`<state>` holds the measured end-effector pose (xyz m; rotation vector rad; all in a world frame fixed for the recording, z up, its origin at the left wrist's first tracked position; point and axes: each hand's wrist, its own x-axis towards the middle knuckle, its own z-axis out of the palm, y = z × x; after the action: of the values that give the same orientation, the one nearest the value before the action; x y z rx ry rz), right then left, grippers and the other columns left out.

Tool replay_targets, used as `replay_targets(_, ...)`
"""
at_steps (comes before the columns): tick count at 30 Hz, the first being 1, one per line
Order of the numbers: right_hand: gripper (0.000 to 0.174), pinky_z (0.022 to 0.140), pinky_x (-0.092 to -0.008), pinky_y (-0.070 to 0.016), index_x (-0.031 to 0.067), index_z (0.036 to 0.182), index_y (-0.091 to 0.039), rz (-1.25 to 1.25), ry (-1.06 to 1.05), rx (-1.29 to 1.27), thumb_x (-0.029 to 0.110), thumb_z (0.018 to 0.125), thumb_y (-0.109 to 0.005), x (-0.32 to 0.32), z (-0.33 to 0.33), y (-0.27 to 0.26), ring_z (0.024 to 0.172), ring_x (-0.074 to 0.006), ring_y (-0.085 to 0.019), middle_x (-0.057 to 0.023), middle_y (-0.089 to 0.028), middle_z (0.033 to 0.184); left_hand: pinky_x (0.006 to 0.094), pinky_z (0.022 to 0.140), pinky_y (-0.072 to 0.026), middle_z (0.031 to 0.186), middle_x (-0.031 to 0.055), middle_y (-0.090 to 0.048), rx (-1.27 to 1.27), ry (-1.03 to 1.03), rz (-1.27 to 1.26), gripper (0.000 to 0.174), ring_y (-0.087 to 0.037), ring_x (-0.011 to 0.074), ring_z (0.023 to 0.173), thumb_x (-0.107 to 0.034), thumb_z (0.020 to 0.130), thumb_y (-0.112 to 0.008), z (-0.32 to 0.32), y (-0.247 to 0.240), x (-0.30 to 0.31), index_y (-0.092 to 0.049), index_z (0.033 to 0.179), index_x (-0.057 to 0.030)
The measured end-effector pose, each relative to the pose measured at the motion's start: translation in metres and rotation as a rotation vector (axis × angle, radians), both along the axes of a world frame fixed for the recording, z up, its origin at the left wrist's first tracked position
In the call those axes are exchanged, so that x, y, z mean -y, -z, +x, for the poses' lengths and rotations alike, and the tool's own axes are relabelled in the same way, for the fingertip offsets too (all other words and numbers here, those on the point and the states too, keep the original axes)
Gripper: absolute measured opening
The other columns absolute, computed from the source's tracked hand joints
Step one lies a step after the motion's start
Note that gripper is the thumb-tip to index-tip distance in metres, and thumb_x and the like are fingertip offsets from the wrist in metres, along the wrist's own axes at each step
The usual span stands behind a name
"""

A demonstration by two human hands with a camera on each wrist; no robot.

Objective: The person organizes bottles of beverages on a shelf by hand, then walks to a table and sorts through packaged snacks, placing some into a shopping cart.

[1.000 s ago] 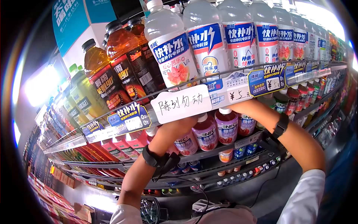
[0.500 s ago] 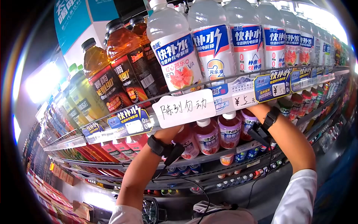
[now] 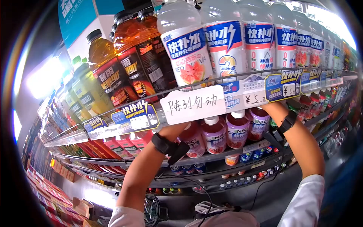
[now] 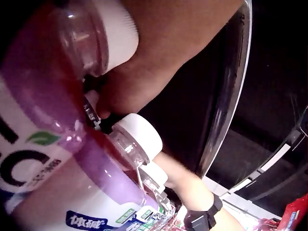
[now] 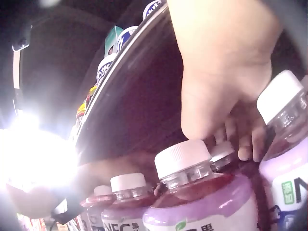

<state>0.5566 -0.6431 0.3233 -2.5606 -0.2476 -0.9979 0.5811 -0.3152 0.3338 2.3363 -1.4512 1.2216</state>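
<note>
Both hands reach under the upper shelf into a row of purple-labelled juice bottles (image 3: 214,138) with white caps. In the left wrist view my left hand (image 4: 132,86) lies behind the front bottle caps (image 4: 140,135), its fingers mostly hidden. The right wrist view shows my right hand (image 5: 226,96) palm side on, fingers (image 5: 244,147) pointing down behind a front bottle (image 5: 197,197). A further white cap (image 5: 222,151) stands right beside those fingers; I cannot tell whether they grip it. The shelf edge covers both hands in the head view.
Above, large clear-drink bottles (image 3: 189,56) and dark-labelled amber bottles (image 3: 130,56) line the upper shelf behind a wire rail. A handwritten white card (image 3: 194,104) and price tags (image 3: 283,86) hang on its edge. Pink bottles (image 3: 124,143) stand left; cables (image 3: 261,185) hang below the wrists.
Both wrists have gone deeper under the shelf since a second ago. Over the last half second the right wrist has shifted slightly right. The head view has drifted, moving the shelf slightly rightward.
</note>
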Motion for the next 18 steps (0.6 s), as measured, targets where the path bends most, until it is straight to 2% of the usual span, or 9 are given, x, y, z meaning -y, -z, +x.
replay_targets(13, 0.036, 0.085, -0.0419, -0.0486, 0.0087, 0.112, -0.062, -0.11, 0.006, -0.105, 0.032, 0.085, -0.062, 0.017, -0.044, -0.004, 0.103, -0.0299, -0.061, -0.0152, -0.065, 0.108, 0.039, 0.1, -0.0397, 0.133, 0.0064, -0.056, -0.009, -0.015, -0.004, 0.055, -0.053, 0.025, 0.121, -0.038, 0.086, -0.066, 0.011, 0.004, -0.004, -0.053, 0.134, -0.0144)
replay_targets(17, 0.037, 0.08, -0.0418, -0.0496, 0.009, 0.11, -0.063, -0.218, 0.221, 0.033, 0.036, 0.084, -0.062, 0.0, -0.054, -0.003, 0.1, -0.0307, -0.062, -0.0151, -0.065, 0.106, 0.0389, 0.102, -0.0379, 0.134, 0.0062, -0.055, -0.158, 0.061, -0.053, 0.057, -0.051, 0.0244, 0.123, -0.037, 0.086, -0.067, 0.019, 0.007, 0.0, -0.052, 0.135, -0.0145)
replay_targets(18, 0.036, 0.078, -0.0414, -0.0501, 0.0094, 0.108, -0.063, -0.23, 0.147, 0.136, 0.036, 0.084, -0.062, 0.002, -0.047, -0.001, 0.096, -0.0319, -0.063, -0.0144, -0.066, 0.103, 0.0389, 0.104, -0.0365, 0.135, 0.0061, -0.054, -0.234, 0.107, -0.084, 0.058, -0.05, 0.0242, 0.124, -0.037, 0.085, -0.068, 0.021, 0.01, 0.001, -0.051, 0.136, -0.0145)
